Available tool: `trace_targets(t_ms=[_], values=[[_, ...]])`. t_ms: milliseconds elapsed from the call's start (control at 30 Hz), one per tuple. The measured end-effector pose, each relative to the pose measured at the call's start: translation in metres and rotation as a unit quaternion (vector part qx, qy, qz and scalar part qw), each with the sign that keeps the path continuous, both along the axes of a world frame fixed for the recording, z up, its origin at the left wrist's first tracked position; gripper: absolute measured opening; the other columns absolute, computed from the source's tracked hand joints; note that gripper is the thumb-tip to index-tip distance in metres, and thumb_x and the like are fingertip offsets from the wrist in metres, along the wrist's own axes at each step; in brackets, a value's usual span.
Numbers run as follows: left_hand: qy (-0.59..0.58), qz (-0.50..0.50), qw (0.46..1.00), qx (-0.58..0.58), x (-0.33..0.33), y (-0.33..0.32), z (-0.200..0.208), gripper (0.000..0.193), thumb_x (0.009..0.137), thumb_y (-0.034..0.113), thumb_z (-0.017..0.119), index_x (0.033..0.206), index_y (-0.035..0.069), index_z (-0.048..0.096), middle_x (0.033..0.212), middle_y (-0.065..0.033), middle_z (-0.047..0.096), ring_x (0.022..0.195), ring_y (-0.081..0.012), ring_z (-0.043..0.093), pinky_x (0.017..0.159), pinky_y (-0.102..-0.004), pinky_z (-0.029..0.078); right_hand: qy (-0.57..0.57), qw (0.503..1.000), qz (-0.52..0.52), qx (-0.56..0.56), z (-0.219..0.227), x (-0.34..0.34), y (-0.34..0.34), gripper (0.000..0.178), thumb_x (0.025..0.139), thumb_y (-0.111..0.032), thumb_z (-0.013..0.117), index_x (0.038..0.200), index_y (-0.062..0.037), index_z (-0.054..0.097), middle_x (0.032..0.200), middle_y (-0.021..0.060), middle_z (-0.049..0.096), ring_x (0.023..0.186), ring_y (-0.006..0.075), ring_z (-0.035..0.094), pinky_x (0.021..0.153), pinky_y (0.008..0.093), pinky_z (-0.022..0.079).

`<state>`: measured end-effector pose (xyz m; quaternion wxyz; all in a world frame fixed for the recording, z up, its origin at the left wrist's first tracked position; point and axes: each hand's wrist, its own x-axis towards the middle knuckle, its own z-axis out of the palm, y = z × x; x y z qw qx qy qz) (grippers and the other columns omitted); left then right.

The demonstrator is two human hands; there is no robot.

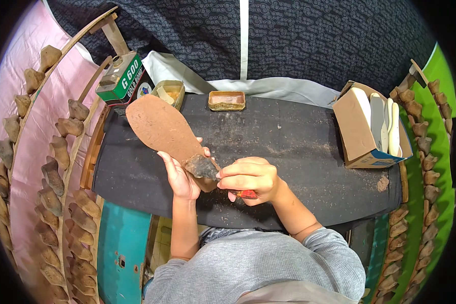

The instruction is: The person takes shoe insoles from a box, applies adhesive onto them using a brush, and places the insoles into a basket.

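One brown sole-shaped piece (162, 124), left of centre above the dark tablecloth (299, 152) | left hand (180, 175): clasping its near end from beneath | right hand (251, 177): clamped on a red-ended tool (245, 194) | we judge: working the dark patch (201, 166); next calls for steady support

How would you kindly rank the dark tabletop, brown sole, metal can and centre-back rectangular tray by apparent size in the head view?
1. Dark tabletop
2. Brown sole
3. Metal can
4. Centre-back rectangular tray
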<state>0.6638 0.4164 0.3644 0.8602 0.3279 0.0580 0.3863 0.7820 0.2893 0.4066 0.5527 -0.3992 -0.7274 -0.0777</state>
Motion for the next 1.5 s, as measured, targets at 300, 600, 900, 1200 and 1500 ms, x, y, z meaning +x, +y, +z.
trace_targets(t_ms=[300,600,900,1200,1500], values=[[-0.034,0.014,0.999,-0.013,0.003,0.009,-0.002,0.067,0.092,0.063,0.019,0.128,0.01,0.039,0.11,-0.0115,0.052,0.084,-0.0254,0.055,0.071,-0.0451,0.051,0.012,0.997,0.036,-0.062,0.002,0.004,-0.01,0.026,0.061,-0.009,0.074,0.085,-0.0042,0.065,0.086,0.0076,0.063,0.068,0.024,0.062,0.062,0.0324,0.051],[-0.066,0.002,0.997,-0.033,0.001,0.01,-0.003,0.065,0.093,0.062,0.02,0.131,0.013,0.038,0.113,-0.0118,0.053,0.085,-0.0269,0.055,0.072,-0.0465,0.05,-0.015,0.996,0.061,-0.067,0.006,0.003,-0.009,0.027,0.056,0.0,0.068,0.082,-0.0036,0.063,0.084,0.0084,0.063,0.069,0.0243,0.063,0.06,0.0323,0.052],[-0.097,0.03,0.995,-0.01,0.001,0.017,-0.008,0.065,0.092,0.063,0.021,0.131,0.013,0.038,0.114,-0.0122,0.052,0.087,-0.0273,0.055,0.074,-0.0475,0.05,-0.024,0.994,0.063,-0.091,0.001,0.006,-0.011,0.022,0.059,-0.005,0.072,0.08,-0.0021,0.066,0.082,0.0107,0.065,0.062,0.0229,0.062,0.053,0.0307,0.049],[-0.135,0.008,0.99,-0.027,-0.004,0.016,-0.007,0.066,0.093,0.062,0.02,0.132,0.012,0.036,0.116,-0.0122,0.05,0.089,-0.0281,0.053,0.076,-0.05,0.05,-0.001,0.997,0.024,-0.077,0.002,0.016,-0.014,0.017,0.061,-0.004,0.071,0.077,-0.0026,0.067,0.077,0.011,0.066,0.068,0.023,0.066,0.061,0.0315,0.054],[-0.089,0.022,0.994,-0.066,-0.001,0.014,-0.007,0.074,0.089,0.068,0.021,0.125,0.007,0.042,0.11,-0.0097,0.053,0.085,-0.0259,0.055,0.072,-0.046,0.049,-0.006,0.995,0.059,-0.077,0.0,0.008,-0.014,0.017,0.061,-0.004,0.072,0.078,-0.0018,0.068,0.075,0.0113,0.066,0.067,0.0232,0.066,0.059,0.0309,0.054]])
